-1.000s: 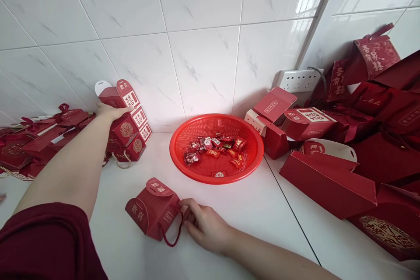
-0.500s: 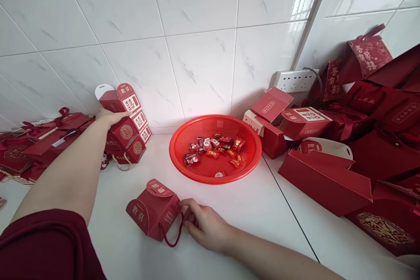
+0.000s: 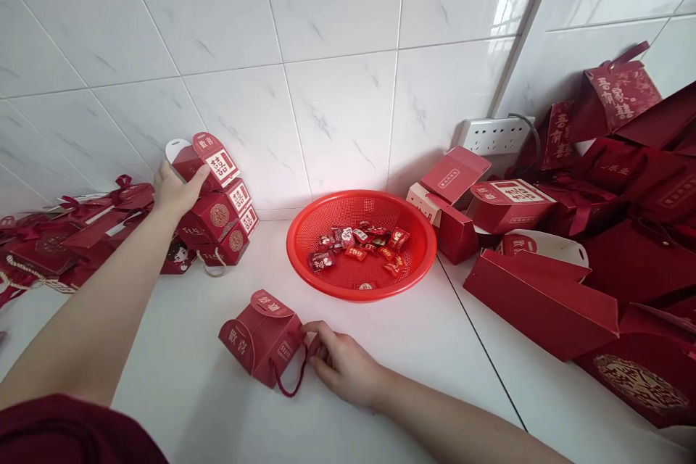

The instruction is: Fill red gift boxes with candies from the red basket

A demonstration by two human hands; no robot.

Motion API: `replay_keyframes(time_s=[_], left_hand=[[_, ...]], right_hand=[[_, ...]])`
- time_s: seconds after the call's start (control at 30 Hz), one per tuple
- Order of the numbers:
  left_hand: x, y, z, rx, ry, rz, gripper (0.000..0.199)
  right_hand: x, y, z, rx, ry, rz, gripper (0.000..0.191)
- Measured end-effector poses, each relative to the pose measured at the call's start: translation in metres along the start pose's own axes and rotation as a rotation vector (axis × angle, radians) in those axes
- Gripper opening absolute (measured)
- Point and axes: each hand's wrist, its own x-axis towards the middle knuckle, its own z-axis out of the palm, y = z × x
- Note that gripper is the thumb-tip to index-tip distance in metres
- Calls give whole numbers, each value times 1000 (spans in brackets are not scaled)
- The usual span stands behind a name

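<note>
Left hand [image 3: 177,192] gripped top box [image 3: 222,165]
Stacked near the surface's [image 3: 326,435] back edge — right hand [image 3: 344,368] curled at another box's [image 3: 255,342] cord [image 3: 288,393], grip unclear.

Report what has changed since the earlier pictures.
The left hand has drawn back slightly leftward from across the front of the stack's top box; whether it grips that box is unclear. The camera view has shifted a little too. The right hand stays by the cord handle of the small box; the red basket and its sweets look unchanged.
</note>
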Motion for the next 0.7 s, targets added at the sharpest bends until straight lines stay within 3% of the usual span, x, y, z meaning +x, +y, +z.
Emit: replay_keyframes(time_s=[0.1, 0.23, 0.33, 0.4, 0.47, 0.53, 0.7], left_hand=[[-60, 19, -21, -43, 16, -55, 87], [-183, 35, -34, -218, -141, -50, 61], [-275, 38, -29, -452, -284, -118, 64], [-321, 42, -23, -527, -408, -165, 83], [-352, 49, -17, -527, -476, -243, 110], [-368, 57, -12, -478, -468, -326, 123], [-369, 73, -8, -400, -441, -366, 128]], right_hand=[[0, 3, 1, 6, 1, -7, 51], [0, 5, 2, 24, 9, -14, 51], [-1, 4, 1, 28, 13, -27, 50], [-3, 3, 0, 26, 11, -30, 50], [-5, 2, 0, 23, 8, -29, 50], [-8, 2, 0, 8, 5, -30, 50], [-15, 1, 2, -46, -9, -53, 54]])
